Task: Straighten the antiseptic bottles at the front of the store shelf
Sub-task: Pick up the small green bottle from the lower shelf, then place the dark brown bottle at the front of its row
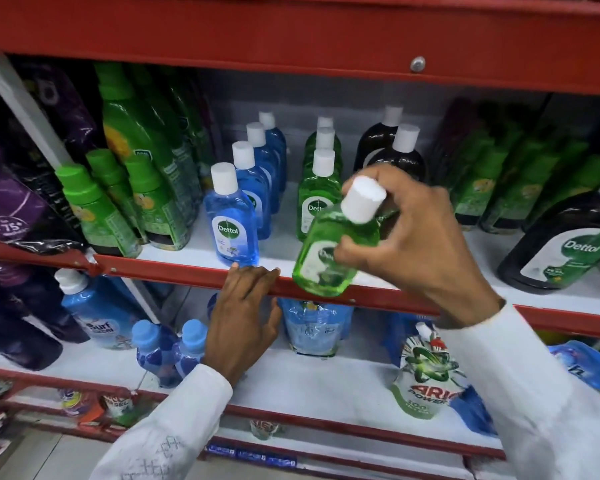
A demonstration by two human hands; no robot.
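Note:
My right hand (420, 244) holds a small green antiseptic bottle (329, 254) with a white cap, tilted to the right, in front of the red shelf edge (174, 271). My left hand (243, 317) rests with its fingertips on that edge, fingers apart, holding nothing. On the shelf a row of blue antiseptic bottles (231, 225) runs back from the front. To its right stands a row of green antiseptic bottles (314, 199), partly hidden by the held bottle. Dark brown bottles (397, 150) stand behind my right hand.
Green-capped detergent bottles (118, 202) crowd the left of the shelf, purple pouches (11, 216) further left. A large dark antiseptic bottle (568, 251) leans at the right. Below are blue detergent bottles (97, 317) and refill pouches (426, 372). A red upper shelf (291, 39) overhangs.

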